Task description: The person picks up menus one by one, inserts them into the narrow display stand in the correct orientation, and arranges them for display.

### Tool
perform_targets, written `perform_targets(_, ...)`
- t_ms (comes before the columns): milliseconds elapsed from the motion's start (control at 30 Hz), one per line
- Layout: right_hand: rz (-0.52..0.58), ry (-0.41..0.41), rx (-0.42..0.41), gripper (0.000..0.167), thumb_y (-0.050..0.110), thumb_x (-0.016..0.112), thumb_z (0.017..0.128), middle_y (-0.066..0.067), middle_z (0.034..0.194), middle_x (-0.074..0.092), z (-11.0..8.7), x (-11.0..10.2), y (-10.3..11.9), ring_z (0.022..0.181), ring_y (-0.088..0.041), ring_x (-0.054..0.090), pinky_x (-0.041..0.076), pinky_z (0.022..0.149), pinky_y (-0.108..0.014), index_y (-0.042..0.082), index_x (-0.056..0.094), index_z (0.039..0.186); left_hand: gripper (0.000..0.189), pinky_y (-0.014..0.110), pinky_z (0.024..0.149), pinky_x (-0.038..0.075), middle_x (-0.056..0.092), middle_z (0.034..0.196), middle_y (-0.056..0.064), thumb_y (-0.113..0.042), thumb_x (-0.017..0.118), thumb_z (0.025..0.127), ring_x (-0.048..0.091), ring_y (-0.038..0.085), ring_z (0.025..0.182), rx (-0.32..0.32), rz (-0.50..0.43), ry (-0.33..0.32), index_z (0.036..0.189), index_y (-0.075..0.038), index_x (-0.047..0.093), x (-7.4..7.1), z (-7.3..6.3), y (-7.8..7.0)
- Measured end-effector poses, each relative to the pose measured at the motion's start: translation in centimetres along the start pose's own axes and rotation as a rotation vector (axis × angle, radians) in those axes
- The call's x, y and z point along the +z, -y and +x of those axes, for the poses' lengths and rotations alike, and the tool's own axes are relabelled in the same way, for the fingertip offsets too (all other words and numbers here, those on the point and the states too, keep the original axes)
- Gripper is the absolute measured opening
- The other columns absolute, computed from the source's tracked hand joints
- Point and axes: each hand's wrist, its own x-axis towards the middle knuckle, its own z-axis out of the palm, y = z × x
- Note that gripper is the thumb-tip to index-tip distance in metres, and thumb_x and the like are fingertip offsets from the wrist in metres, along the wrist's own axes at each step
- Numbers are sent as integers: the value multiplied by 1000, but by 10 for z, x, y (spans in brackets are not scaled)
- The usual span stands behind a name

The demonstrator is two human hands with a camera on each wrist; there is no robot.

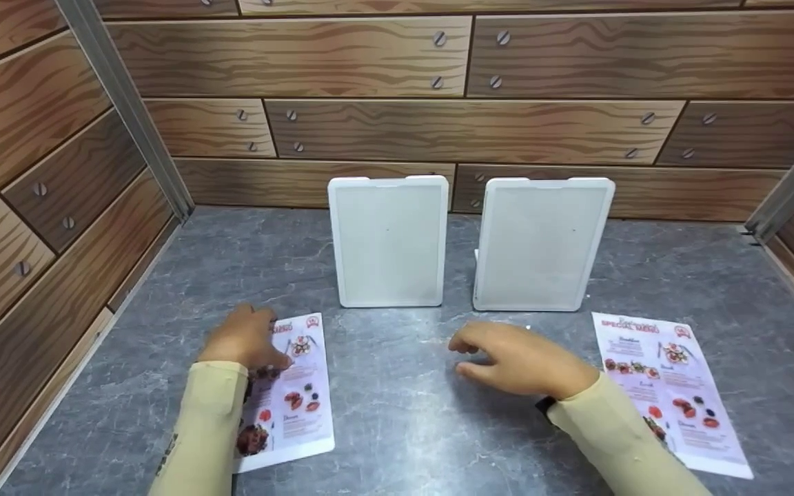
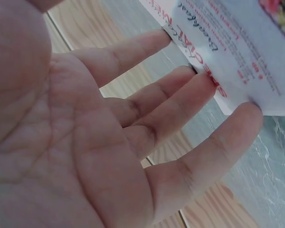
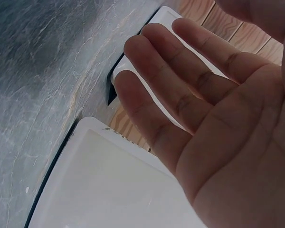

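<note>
On the left of the grey table lies a printed menu sheet (image 1: 304, 393) with red heading text and food pictures. My left hand (image 1: 242, 339) reaches over its upper left part, thumb along the print. In the left wrist view the fingers (image 2: 194, 102) are loosely extended, tips at the sheet's heading edge. My right hand (image 1: 521, 358) hovers over the middle of the table with relaxed fingers and holds nothing. Behind it stand two white upright display frames, a left one (image 1: 391, 244) and a right one (image 1: 542, 244); both also show in the right wrist view, past the fingers.
A second, matching menu sheet (image 1: 673, 399) lies on the right, partly behind the right forearm. Wood-patterned panels (image 1: 369, 58) enclose the table at the back and both sides, with metal posts (image 1: 125, 103) at the corners.
</note>
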Motion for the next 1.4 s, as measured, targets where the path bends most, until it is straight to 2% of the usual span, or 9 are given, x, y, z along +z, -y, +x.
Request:
perform_targets(233,-3,2,-6,28,23,66,101,-6,115,71,1,2,-1,105,-23,67,54,94,-47,4,69,121,85,67,96,47,51,132,32,-29,98,67,55,50,117,-16,-29,6,135,4,59,1,0,-3)
perform_targets(433,5,8,4,28,24,66,101,-6,116,71,1,1,-1,106,-24,67,54,94,-47,5,68,121,68,56,86,54,63,108,18,-28,97,68,61,35,96,-27,-55,36,118,4,62,2,2,-5)
perform_targets(500,5,7,-1,28,24,66,101,-6,116,71,1,1,-1,105,-24,67,54,94,-47,5,68,121,67,54,85,54,63,105,16,-29,97,69,60,33,93,-32,-68,46,117,3,62,3,3,-5)
perform_targets(633,1,1,-17,27,23,66,101,-7,114,71,1,1,-1,104,-23,68,55,93,-46,4,69,120,84,61,95,49,61,122,27,-35,97,69,59,43,109,-34,-60,50,130,7,57,2,2,-5)
perform_targets(767,2,-2,-22,27,22,67,100,-8,114,71,1,2,-1,104,-23,68,54,94,-46,4,69,120,100,69,104,40,49,141,37,-40,96,68,47,56,129,-40,-25,46,143,8,50,2,1,-5)
perform_targets(867,5,2,-16,27,22,67,100,-7,114,71,0,2,-1,104,-23,67,54,93,-46,4,68,120,101,71,104,39,46,141,38,-41,97,67,43,57,130,-39,-16,41,143,7,50,2,0,-7)
perform_targets(1133,9,19,3,28,23,67,100,-7,113,71,-1,3,-2,102,-23,67,54,92,-47,5,68,120,76,63,93,50,54,123,25,-32,96,69,56,43,110,-12,-47,25,127,0,60,3,-1,-8)
perform_targets(1267,7,28,11,28,23,69,99,-6,111,71,-1,3,-2,101,-22,66,54,91,-47,5,68,120,58,54,84,53,57,115,19,-25,93,75,58,33,96,14,-101,38,118,0,63,0,1,-4)
perform_targets(1400,7,35,12,29,22,70,98,-7,111,71,-1,2,-2,100,-22,67,54,91,-47,4,68,121,42,44,72,51,63,101,12,-20,89,79,57,27,83,5,-166,51,107,-1,64,-1,1,0)
